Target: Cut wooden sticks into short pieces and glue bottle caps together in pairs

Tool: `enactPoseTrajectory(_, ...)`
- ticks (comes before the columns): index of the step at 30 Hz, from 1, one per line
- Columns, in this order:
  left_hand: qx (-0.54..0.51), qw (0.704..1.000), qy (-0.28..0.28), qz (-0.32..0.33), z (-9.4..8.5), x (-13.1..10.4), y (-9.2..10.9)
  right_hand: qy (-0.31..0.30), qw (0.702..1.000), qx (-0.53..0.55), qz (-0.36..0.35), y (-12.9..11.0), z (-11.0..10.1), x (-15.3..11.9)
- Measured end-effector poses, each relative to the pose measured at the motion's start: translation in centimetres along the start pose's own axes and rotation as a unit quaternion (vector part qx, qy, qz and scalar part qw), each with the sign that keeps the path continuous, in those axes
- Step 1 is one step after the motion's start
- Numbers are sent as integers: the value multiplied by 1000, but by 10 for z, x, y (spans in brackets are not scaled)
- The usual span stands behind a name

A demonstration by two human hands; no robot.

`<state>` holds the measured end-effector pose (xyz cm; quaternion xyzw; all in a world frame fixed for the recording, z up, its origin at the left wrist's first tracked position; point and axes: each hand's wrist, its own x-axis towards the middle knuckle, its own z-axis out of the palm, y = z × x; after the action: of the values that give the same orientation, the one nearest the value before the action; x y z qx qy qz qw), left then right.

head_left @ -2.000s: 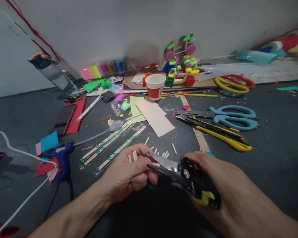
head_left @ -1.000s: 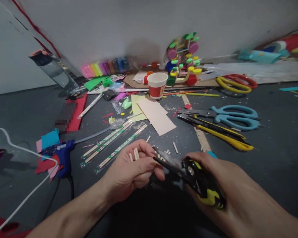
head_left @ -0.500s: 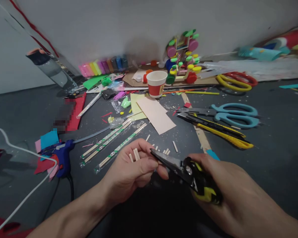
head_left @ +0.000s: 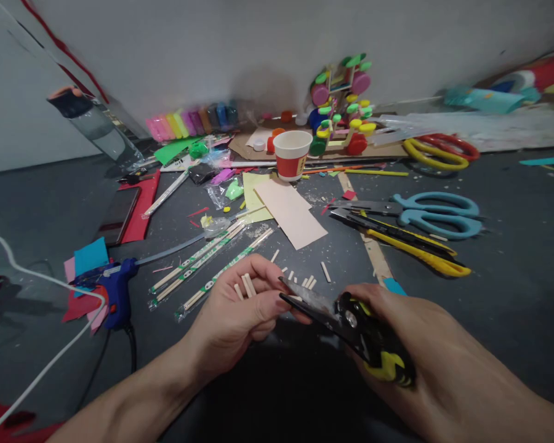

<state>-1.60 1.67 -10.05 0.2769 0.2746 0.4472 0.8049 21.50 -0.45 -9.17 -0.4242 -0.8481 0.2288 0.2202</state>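
My right hand [head_left: 427, 344] is wrapped around black-and-yellow metal-bladed cutters [head_left: 351, 319], their blades slightly parted at my left fingertips; whether anything lies between them I cannot tell. My left hand [head_left: 240, 317], loosely curled, holds short pale wooden stick pieces [head_left: 246, 285] upright behind the thumb. Beyond, blades and fingers partly mask similar loose cut pieces [head_left: 310, 282] on the dark tabletop. Farther left lie a blue plastic glue gun [head_left: 119, 298] and plastic-wrapped chopsticks [head_left: 226, 272]; ahead, a pale pink rectangular card [head_left: 293, 215]; right, blue-handled steel scissors [head_left: 436, 200]. A red-and-white paper cup [head_left: 290, 163] stands behind the card.
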Motion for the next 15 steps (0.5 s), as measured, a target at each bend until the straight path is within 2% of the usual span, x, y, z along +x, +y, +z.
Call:
enactPoseTrajectory(5,19,1000,15,-10,3,-3,0,27,999,-24,-12,2,5,-3)
enactPoseTrajectory(8,27,1000,11,10,3,-1,2,43,999,-4,21,4,5,-2)
enactPoseTrajectory(10,32,999,33,13,4,1,6,62,997,-2,47,5,3,-1)
enactPoseTrajectory(13,14,997,77,-26,3,4,14,92,993,-29,72,7,-2,2)
enactPoseTrajectory(15,-7,995,85,-56,3,5,19,105,991,-33,78,8,-3,3)
